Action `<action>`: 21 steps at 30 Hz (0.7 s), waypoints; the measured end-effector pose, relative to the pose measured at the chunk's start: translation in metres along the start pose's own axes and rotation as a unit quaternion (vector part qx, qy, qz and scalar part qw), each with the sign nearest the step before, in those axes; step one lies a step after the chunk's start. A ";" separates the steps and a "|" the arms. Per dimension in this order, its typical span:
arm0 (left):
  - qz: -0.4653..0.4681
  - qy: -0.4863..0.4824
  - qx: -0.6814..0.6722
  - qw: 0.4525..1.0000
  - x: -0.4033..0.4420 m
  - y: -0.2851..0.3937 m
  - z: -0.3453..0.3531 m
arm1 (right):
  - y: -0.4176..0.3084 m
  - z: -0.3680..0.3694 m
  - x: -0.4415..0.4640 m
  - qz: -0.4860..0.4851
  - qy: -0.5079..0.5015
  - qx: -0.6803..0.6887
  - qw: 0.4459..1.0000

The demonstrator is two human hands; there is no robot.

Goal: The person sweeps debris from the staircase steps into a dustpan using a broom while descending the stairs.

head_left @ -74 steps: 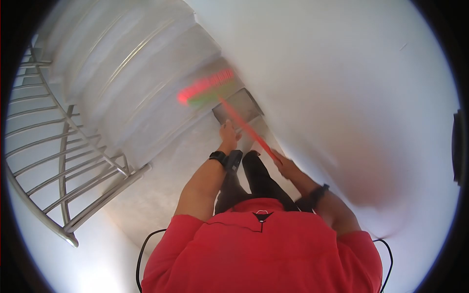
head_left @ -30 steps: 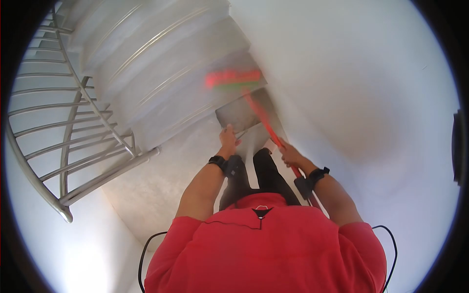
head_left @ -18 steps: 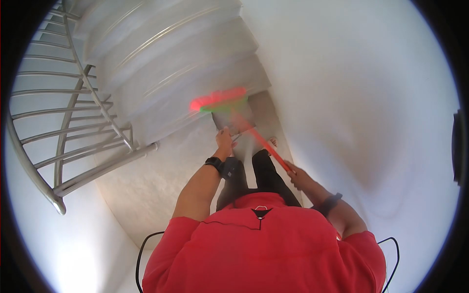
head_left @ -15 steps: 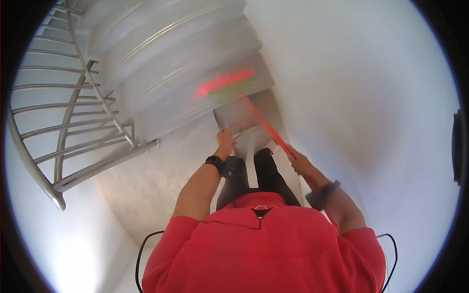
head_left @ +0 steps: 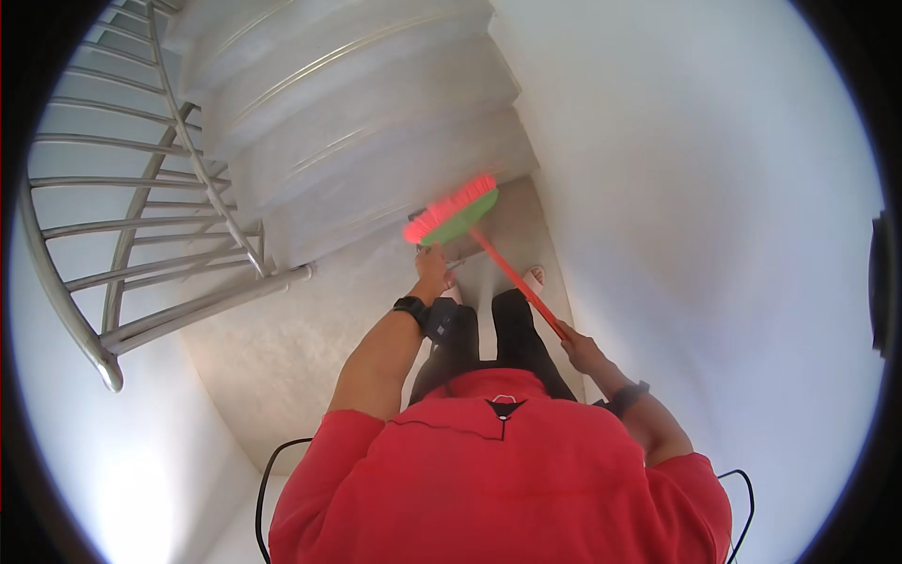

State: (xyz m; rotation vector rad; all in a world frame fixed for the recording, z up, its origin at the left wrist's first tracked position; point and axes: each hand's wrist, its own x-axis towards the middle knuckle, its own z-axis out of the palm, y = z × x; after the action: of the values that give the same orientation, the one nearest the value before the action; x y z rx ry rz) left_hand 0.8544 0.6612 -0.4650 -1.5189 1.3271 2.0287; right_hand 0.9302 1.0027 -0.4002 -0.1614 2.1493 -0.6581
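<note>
My right hand [head_left: 583, 349] is closed around the orange-red handle of a broom [head_left: 520, 281]. The broom's head, green with pink-red bristles, is raised with its bristles turned up and away from me. It hangs just beyond my left hand [head_left: 431, 263], which is closed on what looks like a grey dustpan [head_left: 462, 250]. The broom head covers much of the dustpan, and my left fingers are partly hidden. Whether bristles and dustpan touch, I cannot tell.
Pale stairs [head_left: 329, 141] rise ahead of me. To the left stands a metal railing [head_left: 122, 230]. A white wall [head_left: 676, 188] runs close along my right side. My feet are on the grey floor [head_left: 310, 357] below the lowest step.
The broom head has come down and closer to me, from in front of the steps to over the dustpan. My left hand has stayed nearly in place; the right has shifted slightly down.
</note>
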 end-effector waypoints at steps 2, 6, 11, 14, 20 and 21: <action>0.000 -0.006 0.003 1.000 0.000 -0.001 -0.007 | -0.004 -0.002 -0.001 -0.005 0.021 -0.004 1.000; 0.003 -0.008 0.010 1.000 0.001 -0.006 -0.018 | -0.020 -0.011 0.051 -0.049 0.122 -0.025 0.991; 0.030 -0.005 0.015 0.999 0.013 -0.015 -0.030 | -0.065 0.008 0.095 -0.060 0.121 -0.013 0.991; 0.031 -0.011 0.016 0.999 0.020 -0.015 -0.033 | -0.049 0.052 0.070 0.040 0.017 -0.056 0.997; 0.036 0.004 0.007 0.999 0.012 -0.015 -0.043 | -0.044 0.041 0.004 -0.053 -0.033 -0.007 0.998; 0.040 0.006 0.004 0.999 0.009 -0.016 -0.046 | -0.051 0.033 0.003 -0.042 -0.050 -0.026 0.998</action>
State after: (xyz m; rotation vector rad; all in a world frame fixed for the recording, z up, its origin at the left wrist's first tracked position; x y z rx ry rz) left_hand 0.8896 0.6313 -0.4823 -1.4994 1.4191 2.0631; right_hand 0.9480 0.9444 -0.3926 -0.3075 2.0723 -0.6299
